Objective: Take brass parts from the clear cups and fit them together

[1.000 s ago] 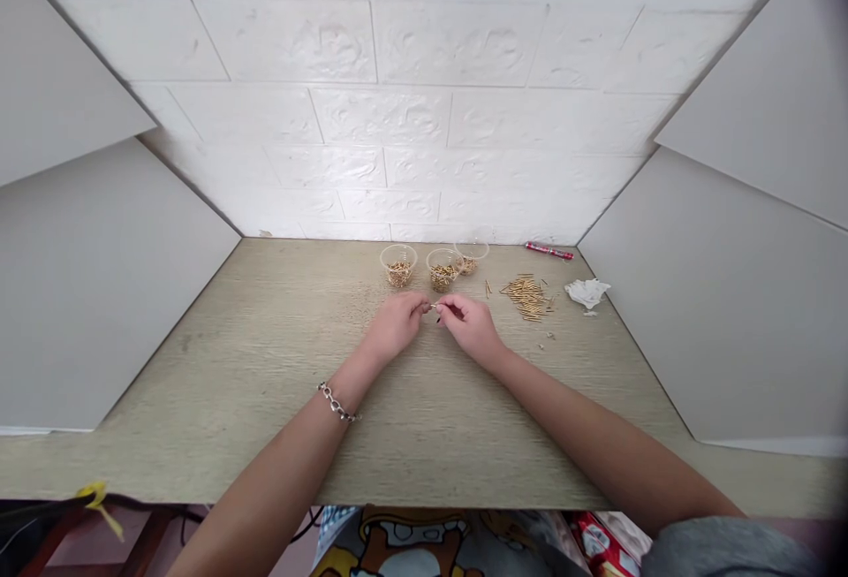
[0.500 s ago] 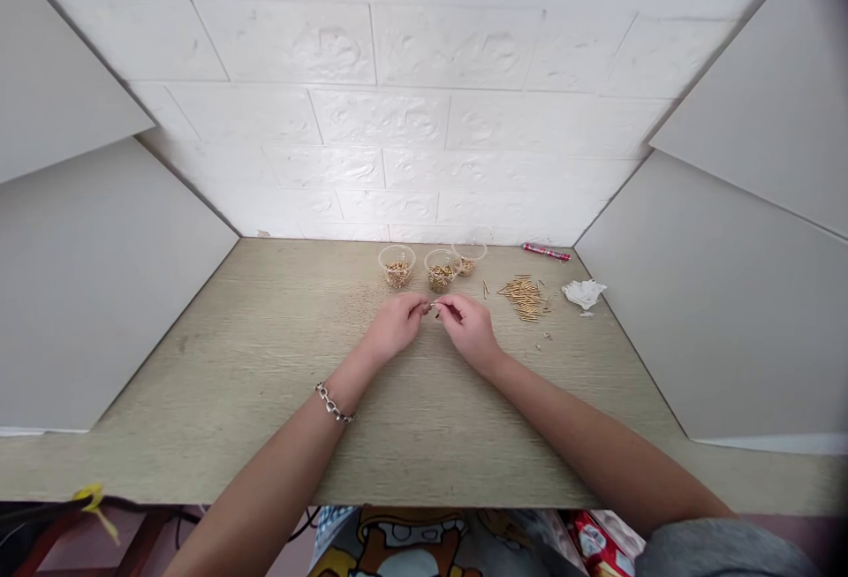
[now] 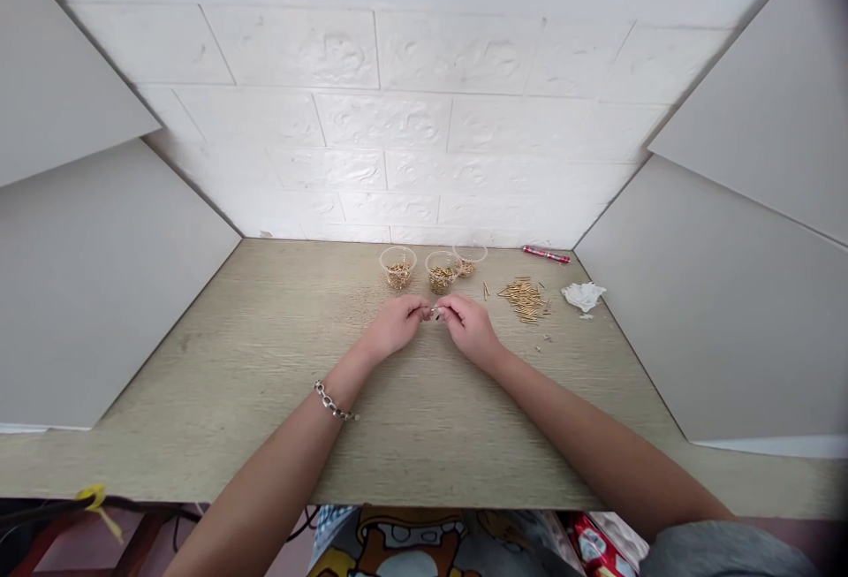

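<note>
My left hand point(image 3: 396, 325) and my right hand point(image 3: 470, 327) meet fingertip to fingertip over the middle of the wooden table point(image 3: 265, 365). Both are pinched on a small thin metal pin point(image 3: 435, 310) held between them. A chain bracelet point(image 3: 333, 402) is on my left wrist. Just behind the hands stand three small clear cups point(image 3: 442, 269) holding brass-coloured bits. To the right lies a loose heap of brass pins point(image 3: 523, 297).
A crumpled white tissue point(image 3: 583, 295) lies at the right, and a red pen point(image 3: 545, 253) rests along the back wall. Grey panels close in the table on both sides. A few stray pins point(image 3: 544, 343) lie near the heap.
The hands have stayed together on the small pin, with only slight finger motion. The view has shifted a little.
</note>
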`<state>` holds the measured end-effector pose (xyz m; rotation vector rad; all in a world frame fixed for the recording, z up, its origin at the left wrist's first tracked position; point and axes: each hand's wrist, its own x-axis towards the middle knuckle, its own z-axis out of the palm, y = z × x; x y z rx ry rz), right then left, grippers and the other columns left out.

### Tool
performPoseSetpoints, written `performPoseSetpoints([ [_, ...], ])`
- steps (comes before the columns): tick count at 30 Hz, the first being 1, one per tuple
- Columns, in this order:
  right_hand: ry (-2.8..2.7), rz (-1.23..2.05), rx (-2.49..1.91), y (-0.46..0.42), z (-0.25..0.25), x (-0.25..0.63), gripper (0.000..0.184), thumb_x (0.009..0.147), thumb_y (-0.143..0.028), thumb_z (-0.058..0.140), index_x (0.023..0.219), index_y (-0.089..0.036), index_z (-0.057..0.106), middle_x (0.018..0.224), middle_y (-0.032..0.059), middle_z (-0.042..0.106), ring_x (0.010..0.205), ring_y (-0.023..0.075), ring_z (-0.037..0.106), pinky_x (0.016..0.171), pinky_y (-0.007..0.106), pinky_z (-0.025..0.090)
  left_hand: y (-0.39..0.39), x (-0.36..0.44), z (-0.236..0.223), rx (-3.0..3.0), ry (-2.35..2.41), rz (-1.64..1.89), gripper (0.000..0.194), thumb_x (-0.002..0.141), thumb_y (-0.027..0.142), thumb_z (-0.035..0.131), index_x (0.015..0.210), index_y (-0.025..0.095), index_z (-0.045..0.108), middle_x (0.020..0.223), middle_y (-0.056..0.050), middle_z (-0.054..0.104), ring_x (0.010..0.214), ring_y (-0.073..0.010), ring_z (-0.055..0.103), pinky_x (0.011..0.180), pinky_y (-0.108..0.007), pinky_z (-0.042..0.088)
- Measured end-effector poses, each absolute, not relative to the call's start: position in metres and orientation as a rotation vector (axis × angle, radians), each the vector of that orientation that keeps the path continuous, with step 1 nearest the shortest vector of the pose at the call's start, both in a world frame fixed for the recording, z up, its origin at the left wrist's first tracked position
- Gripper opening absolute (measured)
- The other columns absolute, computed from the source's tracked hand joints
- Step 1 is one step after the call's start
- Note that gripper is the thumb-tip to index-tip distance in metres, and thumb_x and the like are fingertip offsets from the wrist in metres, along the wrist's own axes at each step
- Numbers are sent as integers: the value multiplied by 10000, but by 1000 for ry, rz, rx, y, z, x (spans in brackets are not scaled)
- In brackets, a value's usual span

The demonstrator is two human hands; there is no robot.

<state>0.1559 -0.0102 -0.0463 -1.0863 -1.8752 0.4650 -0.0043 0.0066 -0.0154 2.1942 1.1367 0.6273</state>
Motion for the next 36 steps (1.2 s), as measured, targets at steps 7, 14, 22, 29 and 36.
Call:
performPoseSetpoints([
  [7,-1971,496,-1072,-8,-47,160,158,808,-147,396,774,-172,548,695,16,513,673,123,478,646,240,371,7,-4,-15,2116,1142,577,226,794,235,381,676,166,561,673,14,572,654,-125,494,615,-226,345],
  [14,-2018,402,-1066,-8,-47,161,172,824,-165,370,811,-161,542,741,33,503,698,129,467,646,240,367,8,0,-22,1852,1163,601,247,772,308,413,636,144,539,565,24,480,537,-99,419,526,-216,331],
  [22,-1956,408,-1103,-7,-48,159,163,805,-145,387,794,-168,549,755,35,529,720,134,483,663,243,373,5,8,-34,1358,1034,739,233,702,339,515,666,109,522,631,1,509,500,-52,383,477,-178,310],
  [29,-1944,571,-1121,-3,-41,163,148,786,-153,422,737,-176,560,697,9,550,679,119,489,636,231,373,5,7,-32,1176,942,711,201,660,303,581,674,106,547,633,-3,523,522,-46,406,501,-174,313],
  [36,-1714,831,-1124,-4,-53,158,126,790,-212,419,798,-173,538,734,15,583,694,123,548,668,264,432,7,5,-32,1130,937,701,185,668,281,586,703,101,562,656,-8,533,534,-43,421,504,-172,315],
])
